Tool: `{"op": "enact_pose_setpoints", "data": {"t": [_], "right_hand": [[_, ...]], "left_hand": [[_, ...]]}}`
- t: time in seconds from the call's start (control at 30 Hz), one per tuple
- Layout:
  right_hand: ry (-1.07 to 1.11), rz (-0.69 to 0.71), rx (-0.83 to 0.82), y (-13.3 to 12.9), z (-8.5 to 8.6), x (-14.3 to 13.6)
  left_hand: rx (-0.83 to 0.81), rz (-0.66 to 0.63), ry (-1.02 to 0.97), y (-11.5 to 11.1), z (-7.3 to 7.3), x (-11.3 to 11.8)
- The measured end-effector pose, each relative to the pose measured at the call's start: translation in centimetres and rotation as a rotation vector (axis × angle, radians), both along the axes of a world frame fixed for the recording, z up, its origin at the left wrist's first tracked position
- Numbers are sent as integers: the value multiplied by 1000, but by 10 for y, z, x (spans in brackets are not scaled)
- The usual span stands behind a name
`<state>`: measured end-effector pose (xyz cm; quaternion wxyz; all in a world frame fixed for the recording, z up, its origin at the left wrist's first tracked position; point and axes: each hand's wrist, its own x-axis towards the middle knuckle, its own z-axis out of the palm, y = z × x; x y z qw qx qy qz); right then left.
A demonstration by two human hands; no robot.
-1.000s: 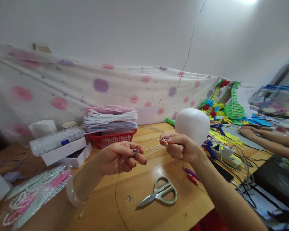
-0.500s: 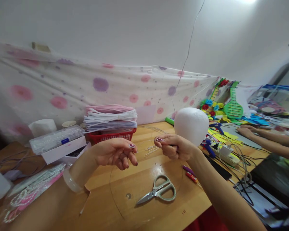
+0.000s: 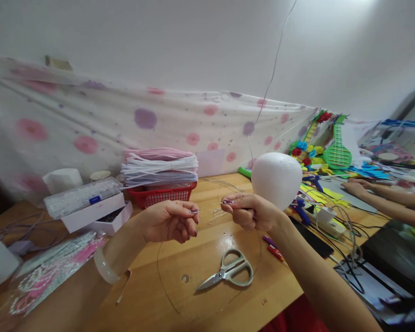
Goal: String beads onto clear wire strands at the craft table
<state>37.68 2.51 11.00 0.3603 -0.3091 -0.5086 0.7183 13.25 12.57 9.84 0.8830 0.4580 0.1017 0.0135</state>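
Observation:
My left hand [image 3: 176, 222] is over the middle of the table, its thumb and forefinger pinched on a thin wire [image 3: 163, 283]. That wire hangs below the hand and curves round across the wood toward the right. Level with it, my right hand [image 3: 247, 211] is closed, pinching the wire, with a short tip poking out to the left. A gap separates the two hands. Beneath them lie scissors [image 3: 224, 273] with pale handles, blades slightly apart and pointing left. Behind the right hand stands a smooth white rounded form [image 3: 276, 179]. Several short wire pieces [image 3: 216, 215] lie between the hands.
A red basket [image 3: 161, 196] holds bundled pink and white strips. Clear bead case [image 3: 83, 197] rests on white boxes at left; bagged bead strings [image 3: 55, 272] lie nearer. Right: glue gun [image 3: 301, 212], power strip [image 3: 328, 226], cables, phone [image 3: 311, 237], another person's hands [image 3: 358, 185].
My left hand has shifted slightly right, nearer the right hand. The right hand stays almost still, and the wire's curve below shows more clearly.

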Motion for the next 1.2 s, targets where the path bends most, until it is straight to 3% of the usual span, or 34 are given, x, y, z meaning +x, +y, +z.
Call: {"op": "enact_pose_setpoints", "data": {"t": [0.53, 0.63, 0.83, 1.03, 1.2], "right_hand": [[26, -12, -13, -4, 3, -1], [7, -56, -18, -4, 4, 3], [57, -284, -14, -2, 3, 18], [97, -326, -45, -4, 1, 19], [102, -353, -37, -7, 1, 19]], "left_hand": [[-82, -32, -21, -7, 2, -2], [-57, 52, 3, -8, 1, -2], [-73, 326, 48, 8, -4, -9], [-135, 329, 45, 18, -14, -10], [-118, 296, 13, 16, -10, -6]]}}
